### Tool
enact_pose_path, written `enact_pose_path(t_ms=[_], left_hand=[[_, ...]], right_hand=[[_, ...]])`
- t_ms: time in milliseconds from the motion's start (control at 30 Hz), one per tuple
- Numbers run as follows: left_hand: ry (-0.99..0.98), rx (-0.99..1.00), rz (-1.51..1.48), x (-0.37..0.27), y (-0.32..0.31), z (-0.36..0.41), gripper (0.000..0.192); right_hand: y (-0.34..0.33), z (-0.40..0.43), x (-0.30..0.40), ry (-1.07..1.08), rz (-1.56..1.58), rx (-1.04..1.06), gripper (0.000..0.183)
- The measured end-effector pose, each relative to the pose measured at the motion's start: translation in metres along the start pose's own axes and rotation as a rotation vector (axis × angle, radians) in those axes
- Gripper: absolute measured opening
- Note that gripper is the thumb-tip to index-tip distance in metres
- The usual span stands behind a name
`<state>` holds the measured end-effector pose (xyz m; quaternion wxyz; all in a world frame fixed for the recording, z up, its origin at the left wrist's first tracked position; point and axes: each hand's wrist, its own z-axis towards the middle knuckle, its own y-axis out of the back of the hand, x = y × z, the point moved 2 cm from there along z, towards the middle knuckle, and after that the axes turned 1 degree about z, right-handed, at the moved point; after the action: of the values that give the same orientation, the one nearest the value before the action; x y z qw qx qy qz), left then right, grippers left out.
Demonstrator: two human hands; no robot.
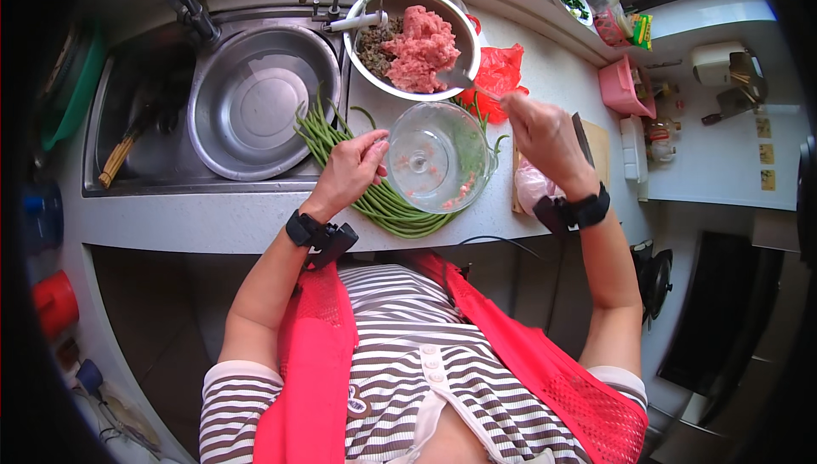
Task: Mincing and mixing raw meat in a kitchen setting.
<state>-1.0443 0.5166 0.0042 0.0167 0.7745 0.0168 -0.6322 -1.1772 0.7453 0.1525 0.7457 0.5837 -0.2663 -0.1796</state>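
Observation:
My left hand (354,170) pinches the left rim of a clear bowl (426,156), which has bits of pink minced meat stuck inside. In my right hand (542,135) is a metal spoon (456,78), its head at the right side of the steel basin (473,62). A mound of pink minced meat (421,49) fills much of that basin. Beside the mound lies a dark, chopped filling (376,49). A bundle of long green beans (402,218) curves around and partly under the clear bowl.
A steel washbasin (204,107) sits in the sink at left, below the faucet (194,11). Right of the basin is a crumpled red plastic bag (501,71). Raw meat in plastic (533,186) and a knife blade (583,138) are on a cutting board (597,145) by my right wrist.

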Motion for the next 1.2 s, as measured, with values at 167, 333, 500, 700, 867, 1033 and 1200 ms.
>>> enact_pose_path(t_ms=[167, 333, 500, 700, 867, 1033, 1200], left_hand=[[-0.008, 0.022, -0.002, 0.004, -0.001, 0.002, 0.037], [-0.026, 0.027, 0.003, 0.004, -0.001, 0.003, 0.037], [-0.042, 0.012, -0.016, 0.005, -0.002, 0.004, 0.037], [-0.043, -0.012, -0.031, 0.009, -0.003, 0.003, 0.035], [-0.046, -0.017, -0.027, 0.006, -0.005, 0.002, 0.034], [-0.048, -0.020, -0.049, 0.007, -0.005, 0.002, 0.034], [-0.034, -0.031, -0.056, 0.008, -0.001, 0.000, 0.035]], right_hand=[[-0.008, -0.034, 0.017, 0.127, -0.316, 0.190, 0.030], [-0.009, -0.058, 0.021, -0.014, -0.354, 0.544, 0.037], [-0.024, -0.076, 0.031, -0.158, 0.194, 0.441, 0.021], [-0.024, -0.077, 0.051, -0.907, 0.844, 0.654, 0.027], [-0.056, -0.094, 0.060, -1.198, 1.515, 0.488, 0.027], [-0.046, -0.065, 0.056, -1.030, 1.739, 0.108, 0.023], [-0.011, 0.000, 0.038, -0.511, 0.878, -0.390, 0.021]])
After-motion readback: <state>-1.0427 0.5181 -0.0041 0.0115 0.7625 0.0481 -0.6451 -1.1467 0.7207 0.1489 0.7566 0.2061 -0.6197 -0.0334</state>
